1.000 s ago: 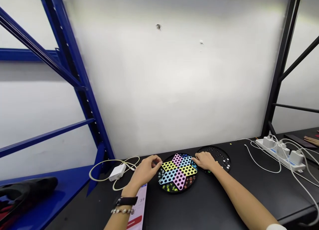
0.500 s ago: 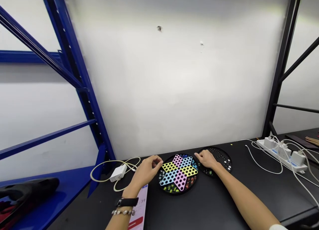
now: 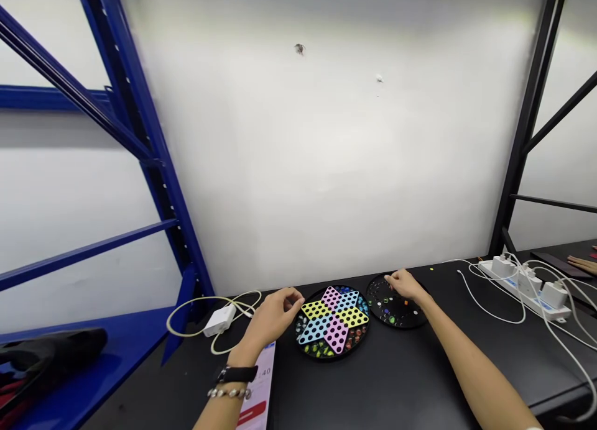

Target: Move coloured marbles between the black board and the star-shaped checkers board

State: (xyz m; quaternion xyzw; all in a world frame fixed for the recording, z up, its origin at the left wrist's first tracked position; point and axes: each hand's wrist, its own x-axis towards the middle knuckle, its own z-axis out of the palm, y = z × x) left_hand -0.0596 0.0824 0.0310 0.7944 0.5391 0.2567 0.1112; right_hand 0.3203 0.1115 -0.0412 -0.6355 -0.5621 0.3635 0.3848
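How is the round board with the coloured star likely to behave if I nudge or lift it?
Lying low and wide on the black table, the round board should probably slide rather than tip. Its glossy marbles, grouped near its edge, may shift or roll if tilted.

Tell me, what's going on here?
A person has both bare hands over a black table. The right hand is at the round black tray, among small scattered pieces; whether it grips one is too small to tell. The left hand is curled by the left edge of the star-patterned board, which has coloured marbles around its star.
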